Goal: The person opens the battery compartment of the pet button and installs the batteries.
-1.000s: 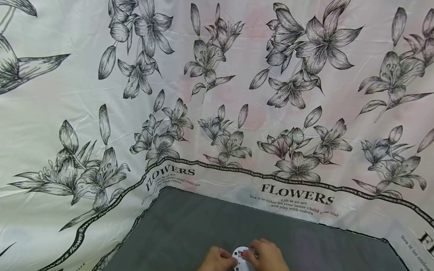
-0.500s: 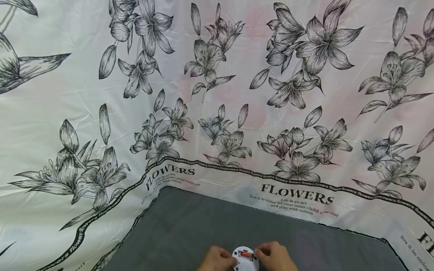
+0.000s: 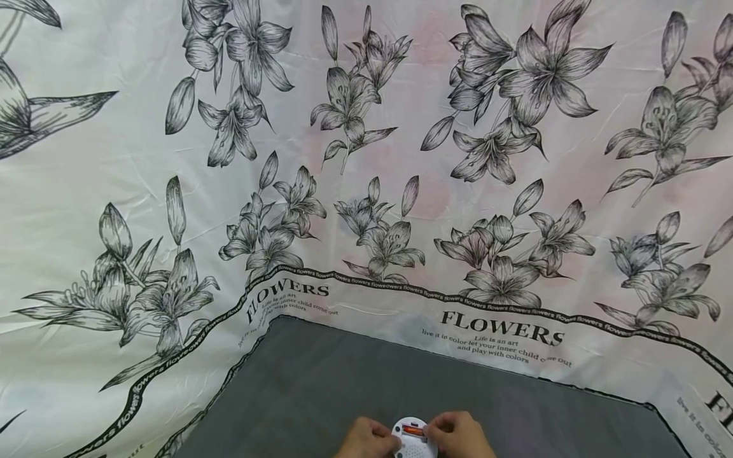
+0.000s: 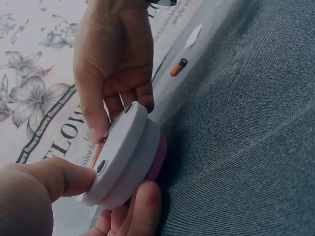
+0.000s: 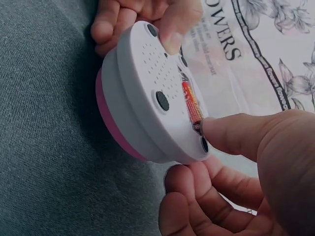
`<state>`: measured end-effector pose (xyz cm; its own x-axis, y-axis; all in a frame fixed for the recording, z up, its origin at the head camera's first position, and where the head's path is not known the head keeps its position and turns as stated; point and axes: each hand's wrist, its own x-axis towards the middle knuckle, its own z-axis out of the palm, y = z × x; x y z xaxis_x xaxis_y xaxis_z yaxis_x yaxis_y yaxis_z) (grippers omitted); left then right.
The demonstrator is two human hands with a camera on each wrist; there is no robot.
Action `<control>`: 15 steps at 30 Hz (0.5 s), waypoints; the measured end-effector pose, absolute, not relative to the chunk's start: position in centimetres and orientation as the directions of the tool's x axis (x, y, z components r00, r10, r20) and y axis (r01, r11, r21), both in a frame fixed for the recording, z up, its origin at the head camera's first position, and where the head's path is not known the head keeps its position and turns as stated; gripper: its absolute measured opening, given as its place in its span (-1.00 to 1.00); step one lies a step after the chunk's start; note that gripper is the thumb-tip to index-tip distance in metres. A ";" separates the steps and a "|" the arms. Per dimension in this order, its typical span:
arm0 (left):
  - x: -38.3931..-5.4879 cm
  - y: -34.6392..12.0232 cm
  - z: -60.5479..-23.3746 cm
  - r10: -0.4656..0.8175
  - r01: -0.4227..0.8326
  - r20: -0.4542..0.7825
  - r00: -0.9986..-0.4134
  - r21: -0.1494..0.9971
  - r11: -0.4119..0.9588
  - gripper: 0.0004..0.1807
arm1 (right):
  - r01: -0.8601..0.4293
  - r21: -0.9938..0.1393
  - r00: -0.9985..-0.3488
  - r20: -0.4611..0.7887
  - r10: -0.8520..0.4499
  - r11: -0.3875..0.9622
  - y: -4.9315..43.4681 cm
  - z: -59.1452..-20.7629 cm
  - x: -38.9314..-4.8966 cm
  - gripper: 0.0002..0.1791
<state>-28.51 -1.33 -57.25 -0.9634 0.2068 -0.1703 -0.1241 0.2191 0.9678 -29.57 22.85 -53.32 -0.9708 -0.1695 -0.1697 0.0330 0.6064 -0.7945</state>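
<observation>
A round white device [image 3: 409, 448] with a pink far side is turned so its underside shows, with dark pads and small speaker holes. In its slot lies an orange-red battery [image 5: 191, 102]. My left hand [image 3: 366, 437] grips one edge, its thumb [image 4: 74, 176] on the underside and the other fingers beneath. The right hand [image 3: 458, 435] is at the opposite edge. Its thumb [image 5: 229, 132] presses at the end of the battery, while its curled fingers [image 5: 197, 184] stay against the rim below.
On the grey cloth surface [image 3: 321, 381] lies another orange battery [image 4: 178, 67] with a dark end, and beyond it a small white flat piece [image 4: 193, 36]. A flower-printed sheet [image 3: 366, 159] stands behind and to the left.
The right hand draws back rightward off the battery, uncovering it in the slot, then returns slightly left to its end. My left hand keeps its grip on the device.
</observation>
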 end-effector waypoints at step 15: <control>-28.7 -1.2 -57.7 0.188 -0.120 -0.166 -0.968 0.965 0.233 -0.88 | 0.047 -0.753 -0.984 -0.146 -0.097 0.656 25.2 -61.2 -34.0 -0.75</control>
